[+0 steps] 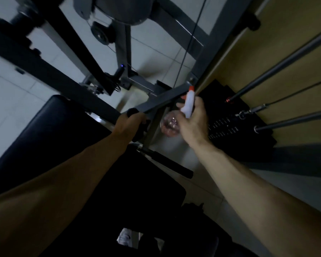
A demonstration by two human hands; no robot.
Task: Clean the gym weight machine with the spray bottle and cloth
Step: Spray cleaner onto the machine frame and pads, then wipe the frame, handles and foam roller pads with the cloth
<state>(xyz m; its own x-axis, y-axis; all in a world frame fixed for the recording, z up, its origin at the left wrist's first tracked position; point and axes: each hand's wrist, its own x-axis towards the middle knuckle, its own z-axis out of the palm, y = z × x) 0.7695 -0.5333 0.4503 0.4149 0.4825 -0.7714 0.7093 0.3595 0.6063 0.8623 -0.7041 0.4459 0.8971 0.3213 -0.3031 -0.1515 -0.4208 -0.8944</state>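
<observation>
Your right hand (192,119) holds the spray bottle (188,105) just right of the gray bar (161,102). The fingers are curled round the bottle's neck and the orange nozzle is close to the bar. Your left hand (129,123) is closed on the lower end of the same bar with something dark under the fingers. I judge it is the cloth (142,127), but the light is too weak to be sure. Aim at the metal of the bar, not at the weight stack (228,125) on its right side. Give short squeezes, then wipe along the bar from the low end before the liquid drips.
</observation>
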